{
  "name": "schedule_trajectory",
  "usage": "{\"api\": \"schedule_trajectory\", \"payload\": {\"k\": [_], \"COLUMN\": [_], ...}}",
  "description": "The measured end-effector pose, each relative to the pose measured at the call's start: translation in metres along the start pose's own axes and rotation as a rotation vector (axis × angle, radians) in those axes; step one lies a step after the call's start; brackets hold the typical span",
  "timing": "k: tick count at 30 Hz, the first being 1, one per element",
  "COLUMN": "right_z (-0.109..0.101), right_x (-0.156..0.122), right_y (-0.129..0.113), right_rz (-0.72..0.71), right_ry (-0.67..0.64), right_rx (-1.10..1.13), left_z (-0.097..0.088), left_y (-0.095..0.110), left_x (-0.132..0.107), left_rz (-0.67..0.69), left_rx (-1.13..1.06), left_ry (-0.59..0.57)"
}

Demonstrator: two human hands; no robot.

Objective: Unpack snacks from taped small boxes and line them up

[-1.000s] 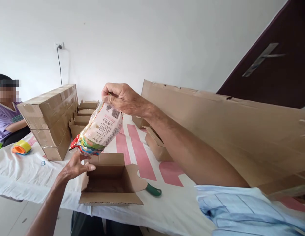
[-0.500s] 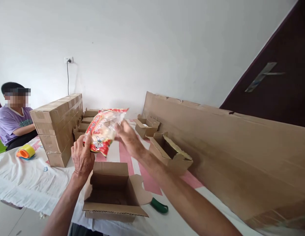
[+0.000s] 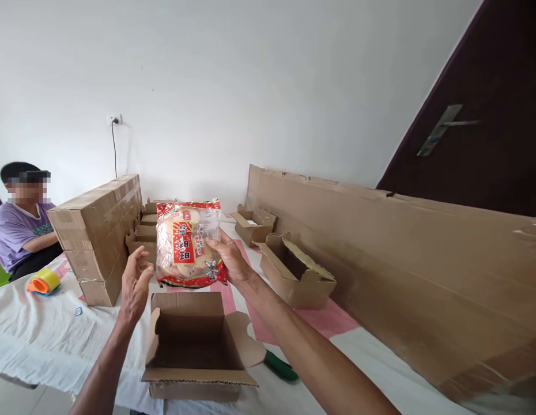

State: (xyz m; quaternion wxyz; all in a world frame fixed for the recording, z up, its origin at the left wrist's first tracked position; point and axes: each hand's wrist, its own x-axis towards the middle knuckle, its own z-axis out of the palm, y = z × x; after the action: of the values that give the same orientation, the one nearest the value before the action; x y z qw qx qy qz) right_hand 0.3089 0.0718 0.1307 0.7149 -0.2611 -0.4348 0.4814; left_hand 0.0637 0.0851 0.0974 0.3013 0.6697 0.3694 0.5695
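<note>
My right hand holds a red and clear snack packet upright by its right edge, front label facing me, above an open cardboard box. Just left of the packet, my left hand hovers with fingers spread and does not touch it. The box stands at the near table edge with its flaps up and nothing visible inside.
A stack of taped cartons stands at left, several small open boxes behind and to the right. A long cardboard sheet runs along the right. A green-handled tool lies beside the box. A person in purple sits at far left near a tape roll.
The packet was turned from tilted to upright with its front toward me. My left hand let go of it and my right hand now holds it alone.
</note>
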Motion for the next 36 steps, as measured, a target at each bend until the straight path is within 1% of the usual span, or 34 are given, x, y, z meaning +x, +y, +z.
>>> {"api": "schedule_trajectory", "payload": {"k": [2,3,4,5,6,9,12,15,18,19,20,22,23,26,27,29,30,31,32,33,34,36], "right_z": [0.0,0.0,0.0,0.0,-0.001,-0.004,-0.005,-0.005,-0.012,-0.018,-0.024,-0.038,-0.046,-0.059,-0.061,-0.06,-0.058,-0.058,-0.057,-0.058,-0.059,-0.059], "right_x": [0.0,0.0,0.0,0.001,0.002,0.004,0.003,-0.003,-0.008,-0.009,-0.008,-0.005,-0.002,0.009,0.014,0.026,0.032,0.038,0.043,0.046,0.048,0.045], "right_y": [0.0,0.0,0.001,0.002,0.002,0.003,0.005,0.011,0.019,0.02,0.019,0.009,0.001,-0.033,-0.044,-0.061,-0.066,-0.069,-0.069,-0.067,-0.061,-0.041], "right_rz": [0.011,0.014,0.016,0.017,0.017,0.011,0.017,0.036,0.082,0.097,0.101,0.087,0.073,0.102,0.121,0.164,0.173,0.167,0.143,0.101,0.049,-0.027], "right_ry": [-0.021,-0.033,-0.046,-0.058,-0.068,-0.078,-0.088,-0.148,-0.184,-0.172,-0.154,-0.154,-0.183,-0.374,-0.434,-0.534,-0.555,-0.546,-0.503,-0.427,-0.33,-0.163], "right_rx": [0.004,0.005,0.004,0.0,-0.007,-0.038,-0.064,-0.069,-0.116,-0.155,-0.2,-0.301,-0.353,-0.536,-0.589,-0.651,-0.653,-0.633,-0.591,-0.53,-0.455,-0.302], "left_z": [0.001,0.003,0.005,0.008,0.01,0.015,0.017,0.023,0.029,0.029,0.027,0.016,0.008,-0.015,-0.02,-0.023,-0.022,-0.019,-0.015,-0.011,-0.006,0.005], "left_y": [0.001,0.002,0.002,0.003,0.002,0.001,-0.002,-0.003,-0.002,-0.001,0.0,0.002,0.005,0.016,0.02,0.028,0.03,0.03,0.028,0.025,0.021,0.01], "left_x": [0.005,0.006,0.006,0.007,0.007,0.011,0.018,0.023,0.024,0.024,0.024,0.028,0.032,0.048,0.054,0.064,0.066,0.067,0.067,0.065,0.062,0.056], "left_rz": [-0.174,-0.234,-0.274,-0.291,-0.288,-0.223,-0.184,-0.156,-0.117,-0.118,-0.13,-0.162,-0.166,-0.123,-0.117,-0.135,-0.161,-0.192,-0.219,-0.237,-0.243,-0.23], "left_rx": [-0.228,-0.322,-0.399,-0.461,-0.509,-0.562,-0.521,-0.474,-0.488,-0.494,-0.488,-0.438,-0.406,-0.324,-0.296,-0.247,-0.243,-0.261,-0.3,-0.352,-0.414,-0.542], "left_ry": [-0.148,-0.234,-0.306,-0.351,-0.369,-0.319,-0.259,-0.177,-0.091,-0.1,-0.133,-0.205,-0.207,-0.116,-0.13,-0.227,-0.28,-0.311,-0.306,-0.264,-0.191,0.004]}}
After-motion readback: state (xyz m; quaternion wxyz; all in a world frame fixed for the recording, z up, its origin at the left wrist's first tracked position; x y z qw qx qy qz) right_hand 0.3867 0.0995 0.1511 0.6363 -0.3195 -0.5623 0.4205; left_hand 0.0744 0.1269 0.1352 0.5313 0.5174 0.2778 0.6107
